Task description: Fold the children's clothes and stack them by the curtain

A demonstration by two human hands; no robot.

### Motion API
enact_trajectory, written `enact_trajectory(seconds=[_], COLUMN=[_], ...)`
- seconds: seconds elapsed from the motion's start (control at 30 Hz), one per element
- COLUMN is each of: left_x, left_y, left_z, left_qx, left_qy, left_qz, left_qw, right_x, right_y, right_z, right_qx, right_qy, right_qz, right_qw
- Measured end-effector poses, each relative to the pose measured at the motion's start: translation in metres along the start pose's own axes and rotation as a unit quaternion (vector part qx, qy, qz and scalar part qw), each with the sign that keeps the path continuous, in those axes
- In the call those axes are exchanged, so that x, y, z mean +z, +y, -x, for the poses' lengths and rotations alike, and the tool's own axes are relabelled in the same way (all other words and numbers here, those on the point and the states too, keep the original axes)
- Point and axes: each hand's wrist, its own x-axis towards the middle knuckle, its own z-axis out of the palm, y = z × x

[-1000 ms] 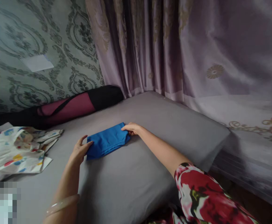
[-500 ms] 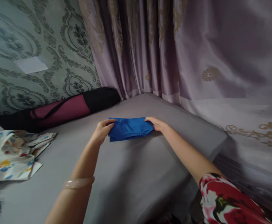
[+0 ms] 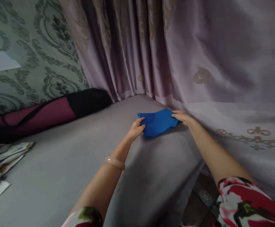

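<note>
A folded piece of blue cloth (image 3: 159,123), perhaps a small garment, is stretched between my two hands near the far right corner of the bed. My left hand (image 3: 137,127) pinches its left end between thumb and fingers. At the opposite end, my right hand (image 3: 181,117) grips the cloth the same way. The cloth lies on or just above the grey sheet; I cannot tell which. A pale bangle (image 3: 115,162) circles my left forearm.
A grey sheet (image 3: 80,151) covers the bed. Along the patterned wall lies a long black and maroon bag (image 3: 45,113). Printed fabric (image 3: 7,157) is piled at the left edge. Lilac curtains (image 3: 198,56) hang behind, and dark floor (image 3: 198,195) shows at lower right.
Both hands have carried the blue cloth to the right, toward the bed's far corner, still holding its ends. The view has turned right, so the printed fabric shows less.
</note>
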Motion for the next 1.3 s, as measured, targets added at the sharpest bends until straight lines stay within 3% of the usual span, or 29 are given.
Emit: enact_trajectory(seconds=[0.17,0.33,0.53,0.7,0.87,1.0,1.17,1.3], left_x=[0.036,0.058,0.067,0.068,0.071,0.071,0.071,0.073], left_y=[-0.004,-0.011,-0.029,-0.035,-0.042,-0.043,-0.04,-0.039], left_z=[-0.017,-0.031,-0.042,-0.038,-0.028,-0.021,-0.017,-0.016], left_qx=[-0.008,-0.015,0.101,0.127,0.133,0.161,0.19,0.189], left_qy=[-0.029,-0.045,0.004,0.017,0.109,0.117,0.076,0.04], left_qz=[0.03,0.041,-0.136,-0.291,-0.322,-0.324,-0.342,-0.365], left_qw=[0.999,0.998,0.986,0.948,0.931,0.925,0.917,0.911], right_x=[-0.02,-0.033,-0.021,-0.006,-0.004,0.004,0.023,0.033], right_y=[0.011,0.017,0.024,0.034,0.033,0.022,0.013,0.023], right_z=[-0.028,-0.044,-0.025,-0.016,-0.017,-0.015,-0.022,-0.037], right_qx=[-0.066,-0.164,-0.141,-0.132,-0.094,-0.104,-0.213,-0.153], right_qy=[0.047,0.096,0.114,0.149,0.187,0.214,0.161,0.096], right_qz=[0.137,0.262,0.369,0.382,0.395,0.4,0.423,0.423], right_qw=[0.987,0.946,0.912,0.902,0.895,0.885,0.866,0.888])
